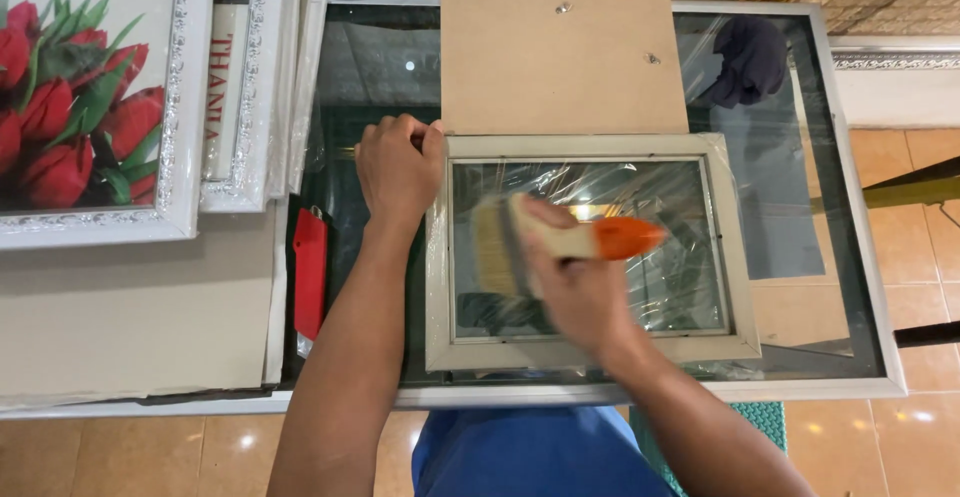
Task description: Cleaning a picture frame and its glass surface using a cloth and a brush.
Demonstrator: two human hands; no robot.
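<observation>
On the glass counter (850, 287) lay a pale picture frame (592, 349), its corner clamped by the left hand (398, 167). The right hand (575, 292) gripped an orange-handled brush (560, 242) over its pane; hard sweeps might shift the frame.

Counts, placed relative to the small white frame (590, 252): 1 brush (560, 242) over its glass. 1 brown backing board (563, 62) just behind it. 1 red cutter (310, 272) to its left. 1 dark cloth (748, 57) back-right. 1 framed tulip picture (95, 97) far left, plus 1 stack of framed pictures (250, 97) beside that; number in stack unclear. 2 hands.
</observation>
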